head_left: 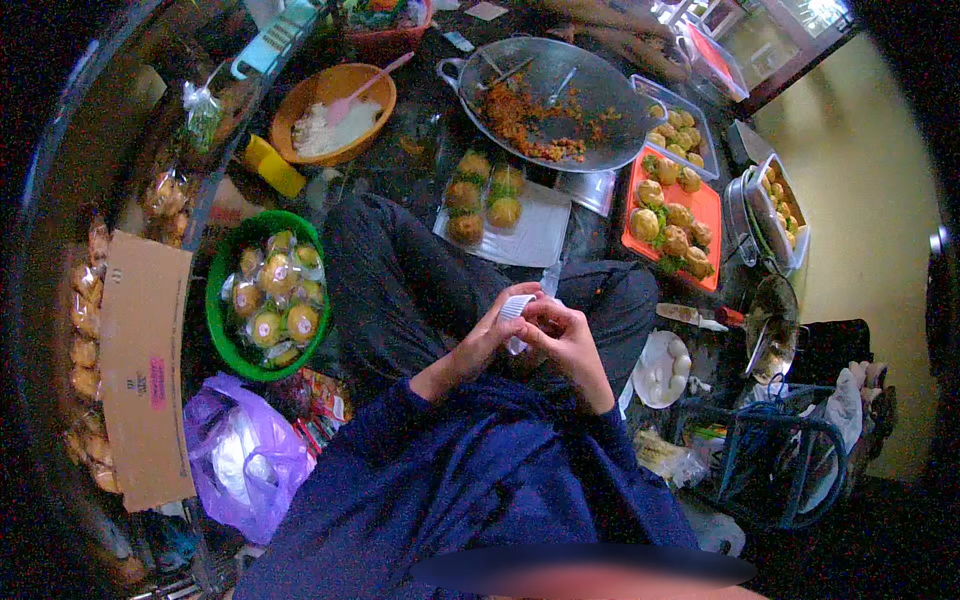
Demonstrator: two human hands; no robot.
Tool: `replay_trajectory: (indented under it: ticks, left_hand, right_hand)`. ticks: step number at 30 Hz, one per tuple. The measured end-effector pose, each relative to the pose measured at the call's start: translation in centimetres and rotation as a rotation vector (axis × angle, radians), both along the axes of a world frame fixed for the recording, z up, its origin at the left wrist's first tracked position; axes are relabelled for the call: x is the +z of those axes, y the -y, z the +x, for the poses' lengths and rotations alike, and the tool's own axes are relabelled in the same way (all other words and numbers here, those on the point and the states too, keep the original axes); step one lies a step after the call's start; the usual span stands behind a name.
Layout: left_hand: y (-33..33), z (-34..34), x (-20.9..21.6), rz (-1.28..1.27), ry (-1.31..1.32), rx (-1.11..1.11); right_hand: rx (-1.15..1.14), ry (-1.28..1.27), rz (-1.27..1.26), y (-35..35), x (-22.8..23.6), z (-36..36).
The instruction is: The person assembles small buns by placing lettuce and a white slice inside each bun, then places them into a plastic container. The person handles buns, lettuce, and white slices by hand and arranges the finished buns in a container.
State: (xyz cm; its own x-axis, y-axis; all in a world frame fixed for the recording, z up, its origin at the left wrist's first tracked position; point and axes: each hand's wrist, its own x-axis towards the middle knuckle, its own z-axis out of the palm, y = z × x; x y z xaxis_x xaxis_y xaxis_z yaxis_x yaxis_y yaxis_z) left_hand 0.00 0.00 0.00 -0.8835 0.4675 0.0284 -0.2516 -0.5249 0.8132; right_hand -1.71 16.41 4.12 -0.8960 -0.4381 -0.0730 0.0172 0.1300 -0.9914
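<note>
Above my crossed, dark-trousered legs, my two hands meet. A small white ribbed piece (517, 306), perhaps folded paper or plastic, is gripped in my left hand (475, 345). My right hand (565, 340) is closed beside it, thumb and fingers pinched together; what they hold is hidden. A pale, clear strip (550, 279) shows just beyond the fingertips. Past my knees lies a white tray (535, 243) bearing several round brown buns with green leaves, which look wrapped in clear film.
Left: a green basket (214, 325) of wrapped buns, purple bag (225, 465), cardboard box (147, 350) and orange bowl (283, 118) of white powder. Ahead: a wok (500, 65) with orange-brown filling. Right: an orange tray (637, 243) of buns, white plate (645, 365) and blue crate (785, 430).
</note>
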Motion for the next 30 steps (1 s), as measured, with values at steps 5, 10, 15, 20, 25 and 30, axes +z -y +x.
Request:
replay_trajectory:
  ticks: [5, 10, 15, 20, 25, 30]
  left_hand:
    - [-0.9, 0.0, 0.6, 0.063, 0.052, 0.005]
    - [-0.1, -0.1, 1.1, 0.019, 0.056, 0.001]
    - [0.0, -0.3, 1.8, -0.039, 0.090, 0.009]
    - [0.0, -0.5, 1.6, -0.360, -0.142, 0.084]
    - [0.0, -0.4, 1.9, -0.488, -0.213, 0.080]
    - [-0.4, -0.8, 2.7, -0.548, -0.220, 0.013]
  right_hand:
    - [-0.038, -0.027, -0.001, -0.2, 0.6, -0.1]
    - [-0.037, 0.020, -0.062, 0.1, 0.4, -0.2]
    - [-0.017, 0.093, -0.102, -0.2, 0.3, -0.7]
    - [0.056, 0.104, -0.048, -1.1, -0.1, -0.9]
    - [0.061, 0.292, -0.023, -1.6, -0.5, -0.6]
    - [-0.020, 0.241, -0.103, -2.3, -1.0, 0.1]
